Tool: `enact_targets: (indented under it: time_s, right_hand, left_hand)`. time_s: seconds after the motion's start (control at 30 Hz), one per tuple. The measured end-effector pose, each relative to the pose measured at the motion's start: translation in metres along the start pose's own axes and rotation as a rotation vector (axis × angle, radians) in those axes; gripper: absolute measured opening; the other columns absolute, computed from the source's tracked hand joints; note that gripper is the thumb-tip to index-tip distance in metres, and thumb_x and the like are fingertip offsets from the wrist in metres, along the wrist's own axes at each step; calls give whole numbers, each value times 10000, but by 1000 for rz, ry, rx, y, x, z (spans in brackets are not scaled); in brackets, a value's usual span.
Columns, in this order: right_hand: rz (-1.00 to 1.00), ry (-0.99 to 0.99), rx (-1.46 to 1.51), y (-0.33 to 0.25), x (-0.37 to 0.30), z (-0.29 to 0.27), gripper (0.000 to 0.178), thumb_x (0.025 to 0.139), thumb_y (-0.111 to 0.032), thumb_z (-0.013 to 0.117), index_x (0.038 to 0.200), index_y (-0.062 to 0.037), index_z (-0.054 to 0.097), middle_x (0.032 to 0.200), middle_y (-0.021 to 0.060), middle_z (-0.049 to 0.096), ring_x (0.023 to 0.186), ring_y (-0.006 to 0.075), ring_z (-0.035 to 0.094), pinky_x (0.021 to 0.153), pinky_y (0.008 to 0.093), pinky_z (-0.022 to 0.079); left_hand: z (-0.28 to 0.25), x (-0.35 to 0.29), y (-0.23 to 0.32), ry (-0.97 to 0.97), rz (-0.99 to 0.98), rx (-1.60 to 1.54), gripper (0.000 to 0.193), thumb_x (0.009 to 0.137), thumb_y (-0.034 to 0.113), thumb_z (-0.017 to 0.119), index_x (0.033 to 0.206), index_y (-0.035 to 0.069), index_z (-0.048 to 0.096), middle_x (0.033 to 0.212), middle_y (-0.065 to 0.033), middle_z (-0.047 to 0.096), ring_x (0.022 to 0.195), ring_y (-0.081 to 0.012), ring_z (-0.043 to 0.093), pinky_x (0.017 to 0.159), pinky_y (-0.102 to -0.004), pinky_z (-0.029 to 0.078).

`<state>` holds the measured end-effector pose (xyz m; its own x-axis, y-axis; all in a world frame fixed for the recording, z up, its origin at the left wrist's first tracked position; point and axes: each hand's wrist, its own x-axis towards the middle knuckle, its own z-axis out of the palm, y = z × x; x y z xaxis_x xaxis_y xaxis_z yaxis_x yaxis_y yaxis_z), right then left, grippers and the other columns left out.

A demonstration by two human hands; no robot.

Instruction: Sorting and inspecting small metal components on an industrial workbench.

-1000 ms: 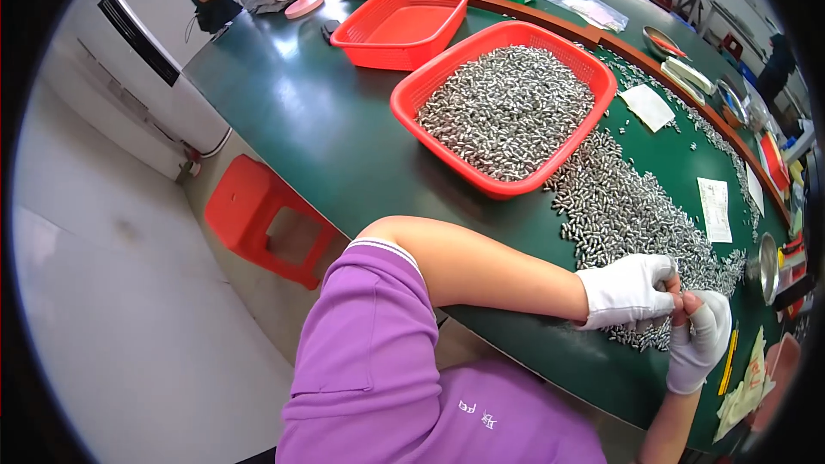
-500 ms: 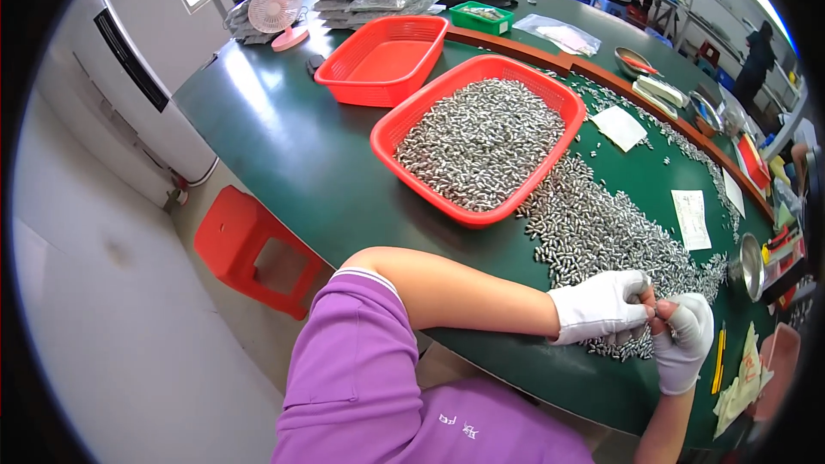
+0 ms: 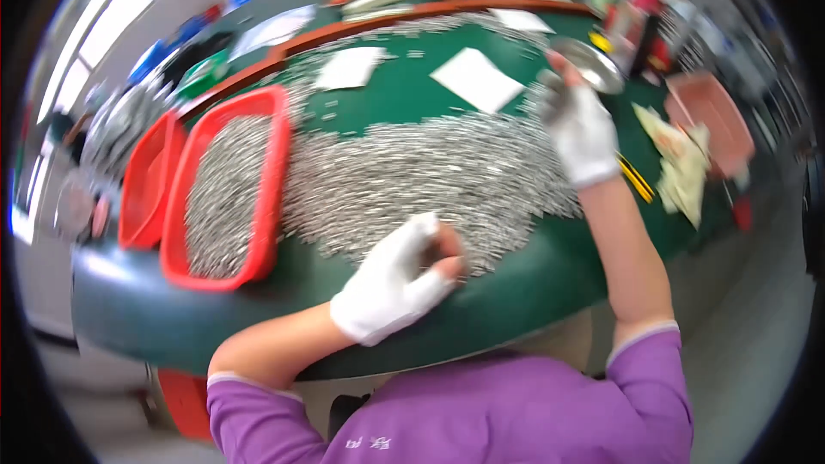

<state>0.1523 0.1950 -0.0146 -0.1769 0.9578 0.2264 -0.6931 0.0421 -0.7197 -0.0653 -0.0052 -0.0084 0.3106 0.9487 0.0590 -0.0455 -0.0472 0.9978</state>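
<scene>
My left hand [image 3: 400, 282] curls by silvery metal pieces [image 3: 404, 176], centre; my right hand [image 3: 580, 127], upper right; I can't tell either's grip.

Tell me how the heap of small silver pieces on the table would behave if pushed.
The heap would probably spread rather than move as one block, since it is many separate pieces. They may slide easily, as the green tabletop looks glossy. Blur hides their shape, so rolling is hard to judge.
</scene>
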Motion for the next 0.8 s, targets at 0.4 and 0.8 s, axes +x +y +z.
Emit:
enact_targets:
  time_s: [0.4, 0.8]
  right_hand:
    - [-84, 343, 419, -52, 36, -63, 300, 1024, -319, 398, 1038, -88, 588, 821, 42, 645, 674, 138, 619, 534, 273, 528]
    - [-70, 396, 605, -57, 46, -79, 346, 1014, -375, 383, 1000, -100, 593, 801, 50, 655, 625, 165, 619, 501, 294, 525]
  left_hand:
    - [53, 9, -13, -382, 834, 966, 400, 675, 50, 674, 1018, 102, 475, 1111, -100, 610, 897, -291, 632, 650, -396, 524]
    - [151, 52, -3, -351, 521, 871, 258, 630, -8, 683, 814, 24, 505, 1296, -240, 477, 1198, -475, 442, 896, -518, 447]
